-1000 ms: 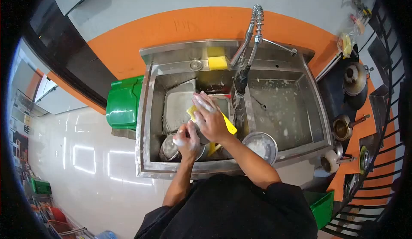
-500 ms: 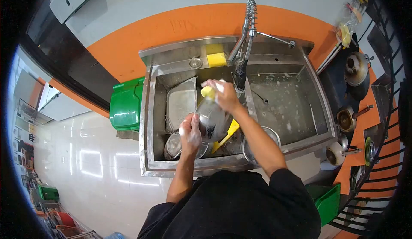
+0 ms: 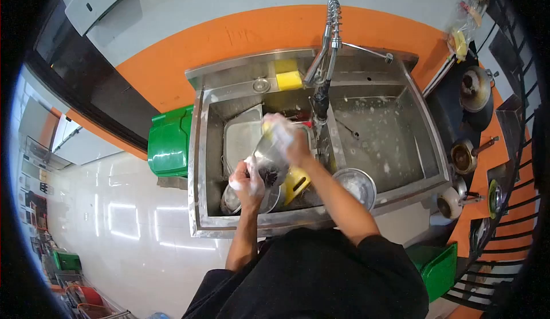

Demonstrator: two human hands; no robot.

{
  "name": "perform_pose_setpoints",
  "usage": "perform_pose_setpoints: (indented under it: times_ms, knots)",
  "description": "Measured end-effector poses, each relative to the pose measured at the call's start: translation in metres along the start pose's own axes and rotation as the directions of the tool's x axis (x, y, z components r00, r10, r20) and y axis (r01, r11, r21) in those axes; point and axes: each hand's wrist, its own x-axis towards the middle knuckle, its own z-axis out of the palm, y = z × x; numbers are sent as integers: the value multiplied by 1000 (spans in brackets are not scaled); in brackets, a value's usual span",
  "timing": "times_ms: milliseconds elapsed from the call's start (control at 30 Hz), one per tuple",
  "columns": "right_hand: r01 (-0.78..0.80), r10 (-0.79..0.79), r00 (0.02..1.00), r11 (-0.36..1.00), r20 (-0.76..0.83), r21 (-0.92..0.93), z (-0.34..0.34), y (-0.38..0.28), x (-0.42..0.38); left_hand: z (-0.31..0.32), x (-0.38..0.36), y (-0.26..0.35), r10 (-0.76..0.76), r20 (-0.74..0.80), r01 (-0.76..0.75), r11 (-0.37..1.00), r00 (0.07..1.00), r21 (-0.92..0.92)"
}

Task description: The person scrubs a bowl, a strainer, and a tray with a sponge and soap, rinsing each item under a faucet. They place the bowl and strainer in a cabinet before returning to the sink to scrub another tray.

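Observation:
Over the left basin of the steel sink [image 3: 199, 147], my soapy left hand [image 3: 247, 182] grips the near edge of a round metal bowl [image 3: 268, 159] with a dark patch on it. The bowl is tilted and partly hidden by my hands. My right hand [image 3: 293, 147], blurred by motion and covered in suds, is closed on a yellow sponge [image 3: 266, 126] at the bowl's far side. Below them in the basin lie a yellow plastic piece [image 3: 298, 186] and a rectangular metal tray [image 3: 242, 138].
A spring faucet [image 3: 331, 44] rises behind the sink. The right basin holds cloudy water [image 3: 375, 135]. Another metal bowl [image 3: 356, 187] sits at the front. A yellow sponge block [image 3: 289, 80] rests on the back ledge. Green bins [image 3: 170, 144] and pots [image 3: 461, 155] flank the sink.
My right hand has moved down and slightly left over the bowl with the sponge. The bowl and my left hand have shifted a little to the left.

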Motion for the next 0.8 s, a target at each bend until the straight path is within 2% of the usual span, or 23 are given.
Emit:
perform_pose_setpoints:
  times_ms: [33, 67, 100, 133, 167, 200, 233, 267, 300, 333, 367, 400, 433, 500, 533, 567, 600, 633, 667, 700, 733, 767, 800]
  knots:
    - [-316, 312, 948, 919, 55, 237, -10, 14, 5, -3, 1, -9, -109, 35, 111, 993, 993, -43]
    - [-384, 367, 923, 856, 116, 347, -14, 35, 6, -7, 6, 8, -224, 58, 232, 942, 973, -244]
    - [-373, 359, 927, 859, 107, 350, -7, 29, 3, -8, 8, 15, -212, 61, 221, 944, 975, -247]
    - [15, -7, 998, 992, -64, 123, 1, 17, 2, -2, 13, 21, -264, 51, 265, 898, 963, -352]
    - [377, -397, 909, 913, -130, -154, 10, 5, -2, 3, 15, 24, -323, 50, 310, 837, 945, -451]
    - [391, -428, 903, 862, -47, -323, 14, -33, -14, 10, 7, 9, -170, 23, 170, 947, 985, -274]
    - [400, -436, 899, 784, 36, -474, 15, -66, -23, 8, 5, 6, -83, 84, 101, 965, 993, -244]
    - [413, -451, 891, 757, 52, -506, 17, -53, -17, 4, 5, 1, -138, 99, 151, 980, 985, -132]
    - [334, -372, 928, 789, 31, -516, 8, -49, -6, 1, 3, -3, -197, 109, 200, 980, 974, -18]
    - [216, -237, 970, 943, -55, -252, 6, -14, -1, -2, -1, 0, -203, 116, 205, 979, 972, -12]
    - [95, -91, 991, 995, -102, 38, 4, 26, 7, -3, 0, 5, -245, 81, 257, 936, 966, -240]
    - [-138, 162, 986, 933, -43, 333, -4, 39, 15, -4, 0, 8, -297, 58, 290, 843, 953, -453]
    - [-362, 385, 919, 730, 89, 580, -9, 49, 11, -9, -7, 9, -302, 63, 297, 844, 951, -445]
    - [-381, 373, 922, 834, 102, 400, -13, 75, 19, -1, -1, 9, -404, 131, 394, 684, 905, -614]
    - [-291, 282, 956, 939, 76, 181, -17, 78, 22, -8, 4, 17, -420, 230, 477, 715, 878, -511]
    - [-307, 298, 951, 933, 79, 186, -13, 78, 12, -19, 7, -7, -401, 377, 524, 790, 835, -319]
    - [-19, 37, 990, 992, 136, -129, -11, 63, 17, -19, 13, 9, -374, 479, 530, 811, 794, -245]
    - [296, -196, 942, 867, 271, -401, -11, 39, 24, -15, 19, 25, -349, 572, 526, 832, 742, -175]
    - [343, -216, 926, 825, 309, -448, -16, -15, 19, -9, 17, 28, -356, 569, 531, 829, 742, -174]
    - [350, -221, 922, 826, 317, -442, -15, -3, 17, -1, 16, 31, -297, 534, 493, 827, 791, -271]
    - [451, -408, 892, 787, 194, -421, -14, 20, 17, 5, 15, 34, -237, 478, 438, 820, 845, -368]
    - [556, -581, 811, 732, 66, -394, -12, 33, 21, 5, 9, 33, -234, 427, 438, 760, 873, -479]
    - [131, -141, 989, 974, -39, -183, -18, 14, 19, 5, 7, 38, -315, 322, 437, 782, 893, -445]
